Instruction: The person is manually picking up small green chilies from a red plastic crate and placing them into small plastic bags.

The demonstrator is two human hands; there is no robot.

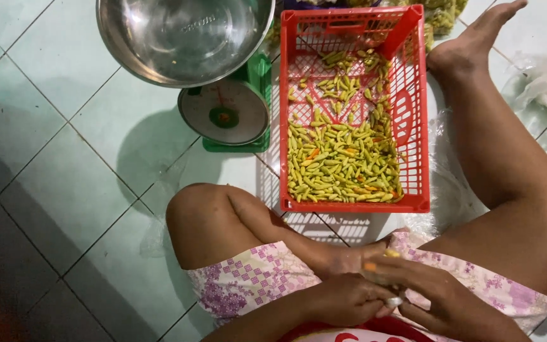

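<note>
Person sits on the tiled floor (52, 164), both hands in the lap just below the red crate (413, 126). Left hand (343, 297) and right hand (438, 297) pinch small chillies (375, 266), apparently one orange; both grips clenched on them. Risk: a chilli could slip onto the lap or floor, missing the crate's green chilli pile (340, 158).

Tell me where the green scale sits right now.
The scale stands on the tiled floor at upper centre of the head view, directly left of the red crate, with the steel bowl on top.
</note>
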